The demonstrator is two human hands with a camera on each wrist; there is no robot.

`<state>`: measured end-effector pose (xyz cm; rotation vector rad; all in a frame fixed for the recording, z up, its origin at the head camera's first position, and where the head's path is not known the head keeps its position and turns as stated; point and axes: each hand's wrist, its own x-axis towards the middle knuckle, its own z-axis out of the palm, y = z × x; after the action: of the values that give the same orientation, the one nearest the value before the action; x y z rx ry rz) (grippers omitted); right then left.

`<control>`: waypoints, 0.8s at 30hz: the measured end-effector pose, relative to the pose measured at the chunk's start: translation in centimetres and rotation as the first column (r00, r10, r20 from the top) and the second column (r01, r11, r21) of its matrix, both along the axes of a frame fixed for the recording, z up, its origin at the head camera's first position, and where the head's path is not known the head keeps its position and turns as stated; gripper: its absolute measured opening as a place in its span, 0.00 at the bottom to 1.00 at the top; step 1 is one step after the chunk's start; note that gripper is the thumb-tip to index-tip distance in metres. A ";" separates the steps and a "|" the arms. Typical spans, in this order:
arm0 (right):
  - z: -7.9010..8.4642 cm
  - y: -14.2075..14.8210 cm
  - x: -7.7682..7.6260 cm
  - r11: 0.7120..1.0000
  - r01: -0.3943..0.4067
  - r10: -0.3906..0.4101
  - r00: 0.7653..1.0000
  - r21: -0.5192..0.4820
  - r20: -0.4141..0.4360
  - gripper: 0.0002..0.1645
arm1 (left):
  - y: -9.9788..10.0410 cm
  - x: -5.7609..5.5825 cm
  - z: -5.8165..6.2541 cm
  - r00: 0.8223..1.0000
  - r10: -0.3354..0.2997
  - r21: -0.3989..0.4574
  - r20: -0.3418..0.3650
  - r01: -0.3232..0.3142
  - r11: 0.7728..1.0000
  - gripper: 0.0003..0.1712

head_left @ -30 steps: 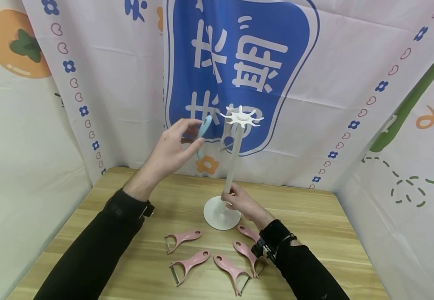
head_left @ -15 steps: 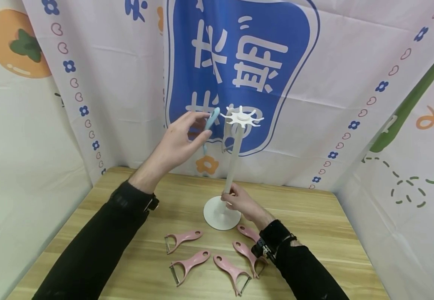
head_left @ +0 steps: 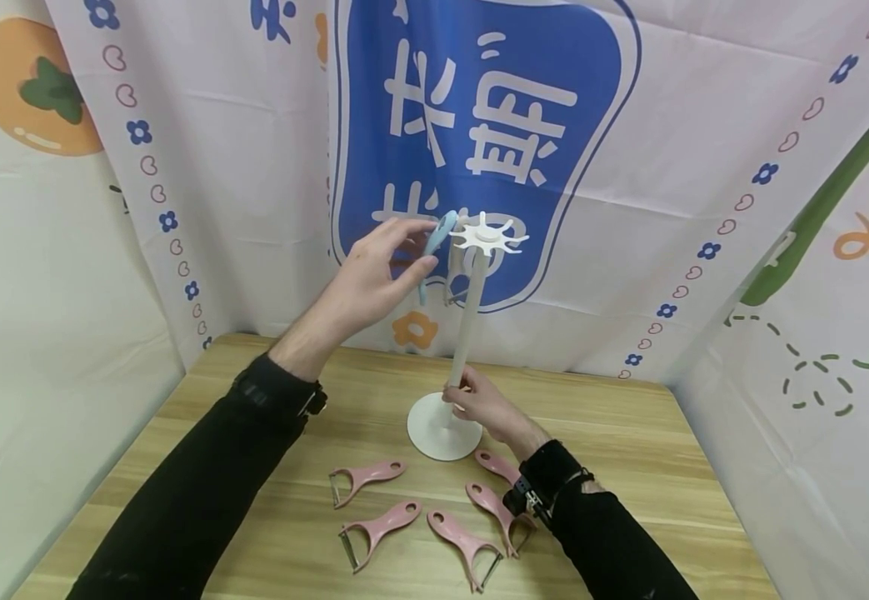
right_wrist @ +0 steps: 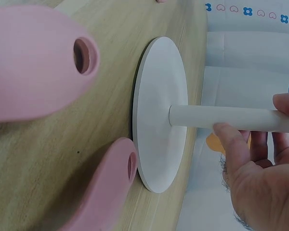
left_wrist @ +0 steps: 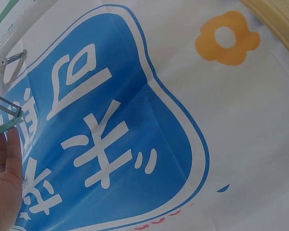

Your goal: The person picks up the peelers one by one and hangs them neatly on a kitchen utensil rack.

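Observation:
My left hand pinches a light blue peeler upright between thumb and fingers. The holed end of its handle is up at the tips of the white hooks on a stand; whether they touch, I cannot tell. In the left wrist view, the peeler's blade shows at the left edge, beside the fingers. Lower down, my right hand grips the stand's white pole just above its round base. Behind the pole, a pale peeler hangs from the hooks.
Several pink peelers lie spread on the wooden table in front of the base. One of them is partly covered by the right wrist. A printed cloth hangs close behind the stand.
My left hand has moved right and slightly up, bringing the blue peeler from well left of the stand to the hook tips. The right hand and the stand have stayed put.

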<state>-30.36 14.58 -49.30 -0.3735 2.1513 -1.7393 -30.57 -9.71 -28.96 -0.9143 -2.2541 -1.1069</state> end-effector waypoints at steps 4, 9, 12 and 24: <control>0.0 0.0 0.0 1.000 -0.003 0.003 1.000 0.003 -0.009 0.20 | 0.1 0.0 0.0 1.000 -0.005 0.002 0.001 0.005 1.000 0.27; 0.1 0.0 0.0 1.000 0.002 -0.002 1.000 0.016 -0.005 0.18 | 0.2 -0.1 -0.1 1.000 -0.009 0.003 0.005 0.009 1.000 0.27; 0.1 0.0 0.0 1.000 0.001 -0.001 1.000 0.021 -0.006 0.16 | 0.2 -0.1 -0.2 1.000 -0.011 0.000 0.004 0.011 1.000 0.27; 0.0 0.0 -0.1 1.000 0.003 -0.002 1.000 0.024 -0.012 0.13 | 0.3 -0.3 -0.9 0.999 -0.003 -0.014 0.034 0.003 1.000 0.28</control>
<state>-30.42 14.59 -49.29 -0.3761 2.1804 -1.7149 -30.90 -9.37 -29.82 -0.9113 -2.2914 -1.1172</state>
